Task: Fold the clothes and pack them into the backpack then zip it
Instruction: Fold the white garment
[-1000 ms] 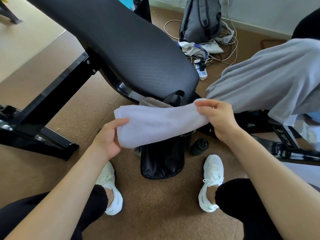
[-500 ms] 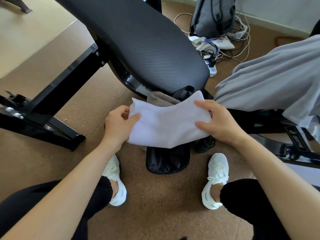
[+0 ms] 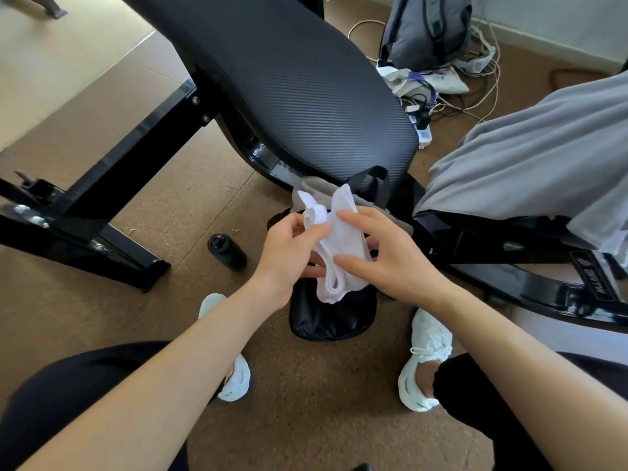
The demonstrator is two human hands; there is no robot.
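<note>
A white cloth, bunched and folded narrow, hangs between my hands just above the black backpack standing on the floor between my feet. My left hand grips the cloth's left side, thumb on top. My right hand holds its right side with fingers spread over the fabric. A beige garment sticks out of the backpack's open top behind the cloth, next to the bag's black carry handle. A large grey garment lies draped over the bench at the right.
A black padded bench seat on a black frame looms over the backpack. A dark bottle lies on the brown floor at the left. A grey backpack, cables and a power strip sit at the far wall.
My hands have come together and the white cloth, held spread wide a second ago, is now folded into a narrow bundle lower over the backpack.
</note>
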